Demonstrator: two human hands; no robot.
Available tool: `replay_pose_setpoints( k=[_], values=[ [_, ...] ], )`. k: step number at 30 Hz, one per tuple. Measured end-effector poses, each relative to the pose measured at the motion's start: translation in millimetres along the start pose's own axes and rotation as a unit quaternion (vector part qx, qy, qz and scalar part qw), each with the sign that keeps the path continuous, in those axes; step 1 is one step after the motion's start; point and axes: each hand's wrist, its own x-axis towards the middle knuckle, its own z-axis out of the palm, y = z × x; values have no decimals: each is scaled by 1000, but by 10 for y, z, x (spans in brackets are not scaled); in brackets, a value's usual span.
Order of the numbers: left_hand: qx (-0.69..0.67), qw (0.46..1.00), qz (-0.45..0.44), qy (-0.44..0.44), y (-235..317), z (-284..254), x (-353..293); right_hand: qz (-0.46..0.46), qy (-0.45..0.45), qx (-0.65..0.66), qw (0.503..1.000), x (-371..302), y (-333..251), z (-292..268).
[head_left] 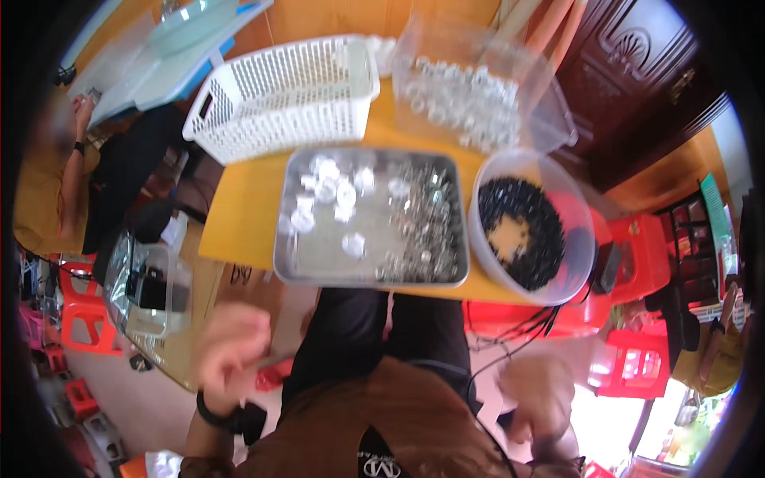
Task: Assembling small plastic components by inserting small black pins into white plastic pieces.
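My left hand (231,346) hangs below the table's near left corner, its fingers curled in part but smeared by motion. My right hand (538,394) is low on the other side of my lap, also blurred, so whether it holds anything does not show. Neither hand touches the table. Nearest to both is a shallow metal tray (311,255) at the table's front edge. White and clear round plastic pieces (327,187) lie scattered in its left half, and many small shiny metal parts (434,231) cover its right side.
Right of the tray, a translucent round tub (586,259) holds small black pieces (542,247). Behind stand a white slotted basket (287,103) and a clear bin (550,131) of clear plastic parts. A black cable (522,350) hangs at the right. Another person (60,183) is at far left.
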Motion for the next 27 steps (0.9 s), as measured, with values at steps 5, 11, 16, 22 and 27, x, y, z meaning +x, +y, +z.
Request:
replay_pose_setpoints(
  k=[5, 11, 16, 22, 27],
  values=[
    [-155, 827, -494, -218, -1449, 406, -400, 229, -79, 156, 958, -372, 1040, 938],
    [-131, 786, -527, -295, -1373, 1150, -753, 351, -1, 139, 926, -439, 1736, 2062],
    [-222, 797, -475, -299, -1434, 1202, -913, 448, 60, 332, 828, -353, 1637, 2183],
    [-146, 818, -409, -376, -1339, 935, -1041, 386, -105, 404, 823, -542, 1278, 1775],
    [-176, 790, -473, -348, -1467, 899, -1313, 404, -152, 444, 785, -735, 1314, 1772]
  ],
)
